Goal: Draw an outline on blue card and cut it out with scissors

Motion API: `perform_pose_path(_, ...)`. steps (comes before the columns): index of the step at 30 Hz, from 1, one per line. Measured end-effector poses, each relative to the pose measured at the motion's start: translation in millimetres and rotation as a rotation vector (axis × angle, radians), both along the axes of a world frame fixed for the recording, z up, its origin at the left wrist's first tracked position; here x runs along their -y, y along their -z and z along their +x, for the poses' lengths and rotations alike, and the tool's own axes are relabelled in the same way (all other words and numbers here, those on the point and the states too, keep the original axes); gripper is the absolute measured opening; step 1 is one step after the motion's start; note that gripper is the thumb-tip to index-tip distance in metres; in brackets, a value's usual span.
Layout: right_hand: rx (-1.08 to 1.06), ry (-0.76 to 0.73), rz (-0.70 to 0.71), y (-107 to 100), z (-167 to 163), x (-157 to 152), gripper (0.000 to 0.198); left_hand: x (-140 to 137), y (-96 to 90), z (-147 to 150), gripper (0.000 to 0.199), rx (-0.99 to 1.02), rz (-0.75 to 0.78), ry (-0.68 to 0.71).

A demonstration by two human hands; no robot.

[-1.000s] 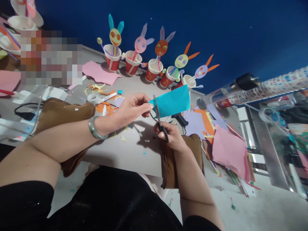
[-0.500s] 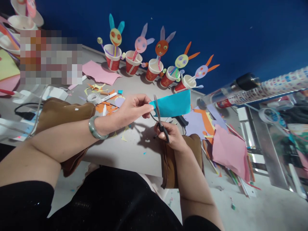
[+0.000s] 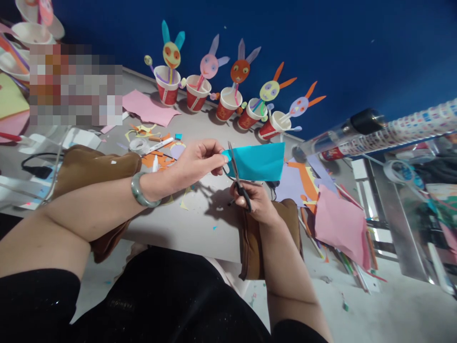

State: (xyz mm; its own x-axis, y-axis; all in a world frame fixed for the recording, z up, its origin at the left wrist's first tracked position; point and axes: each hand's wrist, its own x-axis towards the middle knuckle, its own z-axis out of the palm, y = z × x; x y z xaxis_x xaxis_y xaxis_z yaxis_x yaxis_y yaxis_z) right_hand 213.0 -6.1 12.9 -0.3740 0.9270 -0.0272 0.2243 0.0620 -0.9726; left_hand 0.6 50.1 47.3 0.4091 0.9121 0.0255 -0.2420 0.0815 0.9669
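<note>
Between thumb and fingers, my left hand (image 3: pixel 205 159) pinches the left end of a blue sheet of paper (image 3: pixel 260 162). A pale, rounded piece also shows at those fingertips, too small to name. My right hand (image 3: pixel 255 202) grips a pair of scissors (image 3: pixel 237 174) by its black handles, blades pointing up and away from me. The blades cross the paper close to my left fingertips, and the wide end of the sheet extends to the right. Both hands are above the table, the right wrist over a brown cushion (image 3: pixel 285 219).
Red-and-white paper cups (image 3: pixel 197 97) holding rabbit-faced figures line the back. Paper scraps (image 3: pixel 159 159) and a tape roll (image 3: pixel 137 146) lie left, near another brown cushion (image 3: pixel 96 171). Pink paper (image 3: pixel 341 224), lilac paper (image 3: pixel 289 183) and a long stack of cups (image 3: pixel 417 126) are at right.
The blue paper's wide right end has swung downward, now covering more of the dark object behind it. Both hands and the scissors stay almost in place.
</note>
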Motion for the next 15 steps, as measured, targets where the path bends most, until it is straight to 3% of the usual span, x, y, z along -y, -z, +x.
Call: perform_pose_path(15,0.007,-0.002,-0.002,3.2,0.7,-1.2,0.06,0.2,0.3,-0.5,0.02,0.029,0.008,-0.025)
